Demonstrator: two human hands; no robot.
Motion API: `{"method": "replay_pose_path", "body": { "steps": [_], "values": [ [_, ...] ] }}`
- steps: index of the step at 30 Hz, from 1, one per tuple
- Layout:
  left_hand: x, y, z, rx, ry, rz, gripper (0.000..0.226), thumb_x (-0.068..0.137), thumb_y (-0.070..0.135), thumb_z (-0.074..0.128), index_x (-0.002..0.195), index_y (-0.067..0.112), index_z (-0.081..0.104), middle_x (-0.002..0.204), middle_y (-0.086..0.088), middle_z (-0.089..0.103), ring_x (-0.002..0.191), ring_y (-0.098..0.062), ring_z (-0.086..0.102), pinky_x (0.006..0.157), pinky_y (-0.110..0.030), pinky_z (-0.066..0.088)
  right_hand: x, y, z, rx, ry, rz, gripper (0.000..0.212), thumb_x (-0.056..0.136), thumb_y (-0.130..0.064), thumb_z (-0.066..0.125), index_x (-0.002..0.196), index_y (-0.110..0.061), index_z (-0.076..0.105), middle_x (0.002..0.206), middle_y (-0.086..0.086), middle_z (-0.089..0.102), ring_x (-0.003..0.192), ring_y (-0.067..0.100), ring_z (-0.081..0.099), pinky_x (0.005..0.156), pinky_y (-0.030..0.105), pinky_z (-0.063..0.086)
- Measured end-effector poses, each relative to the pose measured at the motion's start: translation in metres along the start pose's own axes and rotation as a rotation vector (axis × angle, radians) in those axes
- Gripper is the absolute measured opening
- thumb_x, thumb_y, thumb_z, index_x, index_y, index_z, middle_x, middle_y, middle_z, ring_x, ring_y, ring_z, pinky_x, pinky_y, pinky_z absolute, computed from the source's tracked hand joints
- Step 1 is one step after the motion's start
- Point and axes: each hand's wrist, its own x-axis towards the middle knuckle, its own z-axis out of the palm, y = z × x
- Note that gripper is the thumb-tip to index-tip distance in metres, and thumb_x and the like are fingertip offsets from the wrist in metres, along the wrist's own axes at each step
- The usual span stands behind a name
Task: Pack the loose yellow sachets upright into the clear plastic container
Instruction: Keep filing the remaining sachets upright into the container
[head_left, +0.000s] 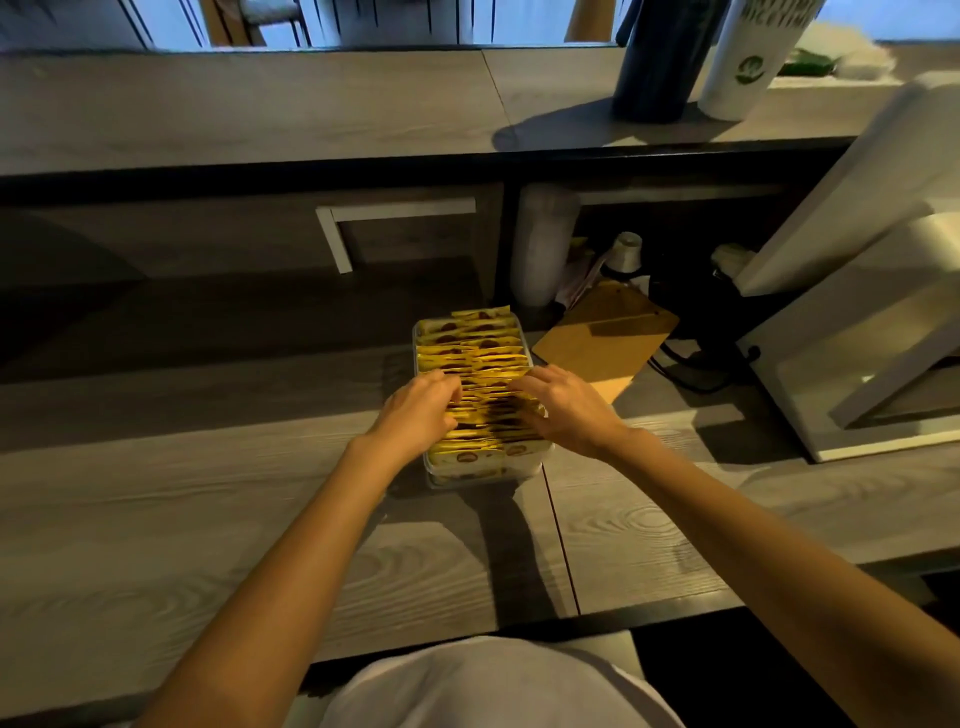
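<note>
Spreading across the view from 9 o'clock, the grey wood-grain counter (156, 493) carries everything. The left hand (415, 410) comes in from 7 o'clock and sits at the 9 o'clock side of the clear plastic container (485, 470), its fingers curled with the tips tucked in among the left edges of the yellow sachets (472, 353), gripping that side of the row. The container stands near the middle of the counter, long axis running 12 to 6 o'clock, and the sachets stand upright on edge in it, packed in a tight row from the far wall to the near wall. The right hand (563, 410) reaches in from 5 o'clock to the container's 3 o'clock side, fingers bent and closed onto the right edges of the same sachets, opposite the left hand. A brown clipboard (605, 332) lies just beside the container at its 2 o'clock. On the raised shelf at 1 o'clock stand a dark bottle (657, 62) and, just beside it, a white tumbler (748, 57). A white stand (857, 249) fills the 3 o'clock edge.
</note>
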Motion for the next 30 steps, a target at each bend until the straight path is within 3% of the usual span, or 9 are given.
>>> {"method": "replay_pose_path", "body": {
  "steps": [3,9,14,18,24,30],
  "values": [
    [0.004,-0.003,0.001,0.004,-0.006,-0.004,0.016,0.086,0.017,0.063,0.1,0.012,0.056,0.113,-0.004,0.056,0.103,-0.022,0.054,0.088,-0.035,0.045,0.01,0.002,-0.001,0.022,-0.115,0.031,0.032,0.091,-0.02,0.057,0.121,-0.01,0.058,0.126,0.008,0.055,0.113,0.024,0.056,0.092,0.035,0.051],
    [0.008,-0.005,0.001,0.008,-0.113,0.071,0.016,0.088,0.014,0.06,0.1,0.015,0.048,0.104,-0.004,0.061,0.098,-0.025,0.056,0.096,-0.038,0.038,0.023,-0.002,0.001,-0.134,-0.167,0.023,0.032,0.093,-0.025,0.052,0.122,-0.013,0.058,0.124,0.008,0.054,0.109,0.024,0.057,0.084,0.031,0.048],
    [0.015,-0.007,0.005,0.022,-0.146,0.105,0.023,0.09,0.008,0.054,0.092,0.02,0.034,0.089,0.002,0.051,0.083,-0.02,0.047,0.093,-0.036,0.035,0.025,-0.001,0.011,-0.105,-0.219,0.084,0.037,0.095,-0.024,0.05,0.131,-0.016,0.052,0.129,0.011,0.058,0.118,0.028,0.056,0.094,0.033,0.047],
    [0.027,-0.01,-0.004,0.03,-0.22,0.082,0.02,0.091,0.01,0.05,0.091,0.022,0.034,0.092,0.002,0.051,0.092,-0.022,0.049,0.099,-0.038,0.03,0.034,0.003,0.012,-0.042,-0.238,0.098,0.037,0.094,-0.019,0.05,0.131,-0.015,0.052,0.133,0.011,0.056,0.124,0.029,0.051,0.106,0.04,0.037],
    [0.031,-0.009,-0.017,-0.037,-0.309,0.093,0.023,0.089,0.01,0.057,0.091,0.02,0.036,0.097,0.002,0.048,0.091,-0.017,0.045,0.091,-0.036,0.037,0.04,0.009,0.007,0.002,-0.325,0.12,0.037,0.096,-0.018,0.048,0.132,-0.013,0.049,0.133,0.013,0.055,0.122,0.03,0.052,0.103,0.039,0.039],
    [0.013,-0.007,-0.002,-0.084,-0.266,0.049,0.018,0.092,0.015,0.053,0.1,0.021,0.038,0.106,0.002,0.054,0.109,-0.019,0.051,0.114,-0.047,0.021,0.032,0.006,0.009,-0.064,-0.364,0.082,0.034,0.096,-0.026,0.048,0.127,-0.014,0.051,0.132,0.011,0.056,0.122,0.028,0.052,0.108,0.041,0.034]
  ]
}}
